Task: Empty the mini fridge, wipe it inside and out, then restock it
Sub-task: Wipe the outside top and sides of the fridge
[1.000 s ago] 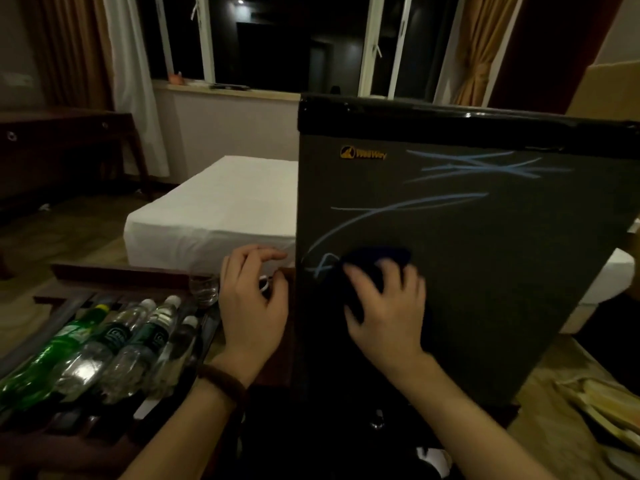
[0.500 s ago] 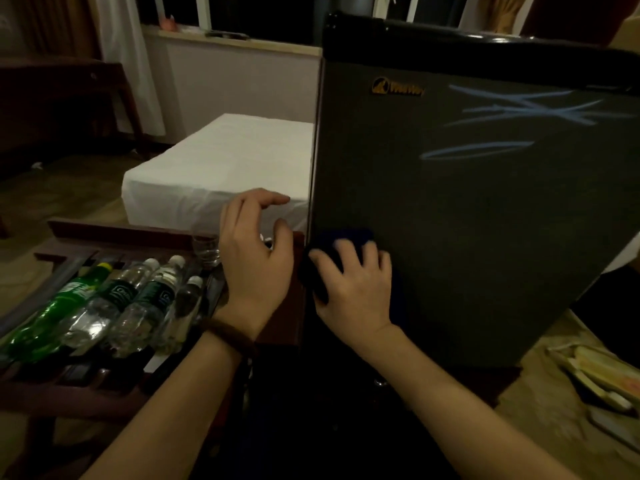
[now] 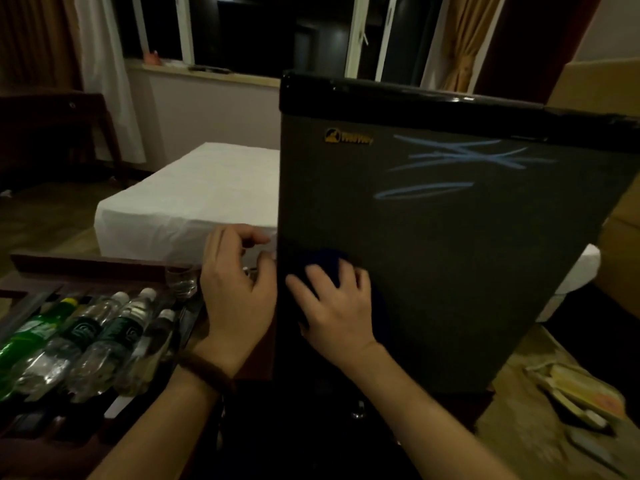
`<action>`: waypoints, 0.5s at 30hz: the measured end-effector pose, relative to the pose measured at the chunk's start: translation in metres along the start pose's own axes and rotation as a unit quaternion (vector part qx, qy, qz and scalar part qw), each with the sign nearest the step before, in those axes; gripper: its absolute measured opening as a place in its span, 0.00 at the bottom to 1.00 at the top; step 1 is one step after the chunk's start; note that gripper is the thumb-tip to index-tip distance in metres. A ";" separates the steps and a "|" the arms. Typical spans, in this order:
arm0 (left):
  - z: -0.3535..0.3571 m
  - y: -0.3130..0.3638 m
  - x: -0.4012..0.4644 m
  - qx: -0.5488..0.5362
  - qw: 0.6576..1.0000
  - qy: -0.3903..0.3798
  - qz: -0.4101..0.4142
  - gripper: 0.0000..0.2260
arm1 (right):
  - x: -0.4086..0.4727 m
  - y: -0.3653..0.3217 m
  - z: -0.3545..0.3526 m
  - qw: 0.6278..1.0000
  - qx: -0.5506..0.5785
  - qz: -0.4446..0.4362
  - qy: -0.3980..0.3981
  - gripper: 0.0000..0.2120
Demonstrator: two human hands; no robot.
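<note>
The mini fridge (image 3: 450, 254) stands straight ahead, its dark face marked with blue streaks (image 3: 460, 157). The right hand (image 3: 332, 306) presses a dark blue cloth (image 3: 329, 261) flat against the lower left of that face, fingers spread. The left hand (image 3: 235, 289) rests at the fridge's left edge, fingers loosely curled, holding nothing. Bottles (image 3: 86, 337) lie on the desk (image 3: 104, 268) to the left.
</note>
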State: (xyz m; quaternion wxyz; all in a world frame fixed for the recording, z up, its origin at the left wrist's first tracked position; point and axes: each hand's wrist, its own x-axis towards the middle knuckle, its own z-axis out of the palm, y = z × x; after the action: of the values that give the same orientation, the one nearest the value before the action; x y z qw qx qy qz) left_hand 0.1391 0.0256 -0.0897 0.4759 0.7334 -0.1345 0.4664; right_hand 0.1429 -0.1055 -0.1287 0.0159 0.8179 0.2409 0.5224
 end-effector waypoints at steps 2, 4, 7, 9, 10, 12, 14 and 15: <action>-0.001 0.007 0.003 0.002 1.000 -0.002 0.014 0.06 | 0.007 0.017 -0.011 0.999 -0.015 0.041 0.013 0.23; 0.001 0.015 0.009 0.006 1.000 -0.011 0.018 0.07 | 0.025 0.046 -0.028 0.992 -0.039 0.113 0.042 0.21; 0.008 0.025 0.017 -0.004 0.999 -0.036 0.018 0.08 | 0.053 0.094 -0.059 0.962 -0.041 0.249 0.101 0.20; 0.012 0.031 0.020 -0.014 0.999 -0.039 0.018 0.08 | 0.065 0.102 -0.069 0.923 -0.018 0.359 0.136 0.20; 0.014 0.035 0.020 -0.018 0.999 -0.036 0.019 0.08 | 0.069 0.097 -0.068 0.906 -0.014 0.398 0.144 0.20; 0.016 0.042 0.018 -0.036 0.998 -0.031 0.028 0.08 | 0.072 0.077 -0.059 0.914 -0.014 0.382 0.138 0.20; 0.015 0.050 0.015 -0.056 0.997 -0.030 0.050 0.07 | 0.072 0.054 -0.045 0.961 -0.029 0.254 0.104 0.20; 0.014 0.054 0.015 -0.060 0.996 -0.029 0.061 0.07 | 0.070 0.045 -0.040 0.979 -0.035 0.181 0.086 0.19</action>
State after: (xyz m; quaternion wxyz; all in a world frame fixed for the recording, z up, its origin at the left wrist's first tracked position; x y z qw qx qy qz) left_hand 0.1205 -0.0099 -0.0484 0.4857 0.7070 -0.2207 0.4642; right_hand 0.1495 -0.1254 -0.0391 -0.0707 0.7991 0.0711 0.5928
